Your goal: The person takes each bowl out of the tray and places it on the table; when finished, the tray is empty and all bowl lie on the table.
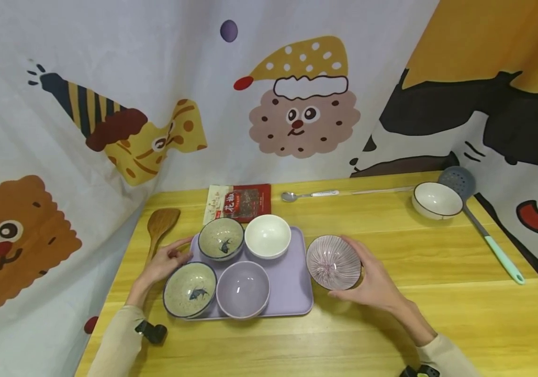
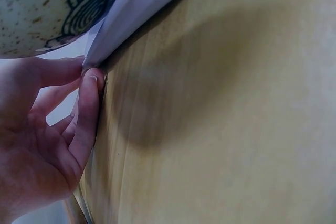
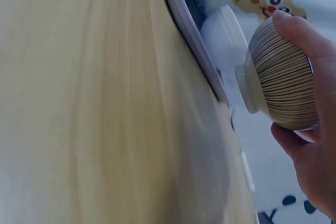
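Fingers of the right hand [image 1: 372,285] curl round the far side and underside of a small round ceramic bowl with fine purple radial stripes [image 1: 333,262], thumb on the near edge, so the bowl sits tilted in the grip with its mouth turned up and toward the person. The right wrist view shows the striped bowl's [image 3: 281,82] foot ring clear of the yellow wooden counter [image 3: 79,103], so I judge it lifted rather than resting. It hangs just beside the right edge of the flat lilac rectangular tray [image 1: 294,283], which lies to the left of those fingers.

On the tray stand four bowls: two speckled grey-green ones with a dark fish painted inside [image 1: 221,239] [image 1: 190,289], a plain white one [image 1: 267,236] and a plain lilac one [image 1: 243,289]. They fill the left and middle, leaving bare tray surface nearest the striped bowl.

The left hand [image 1: 167,262] lies at the opposite, left edge of the tray, well apart from the striped bowl. In the left wrist view its fingers [image 2: 86,114] are pressed together with the tips touching the tray's rim [image 2: 131,9], steadying rather than pinching it, as far as I can tell.

The right hand is plainly the nearer one to the striped bowl.
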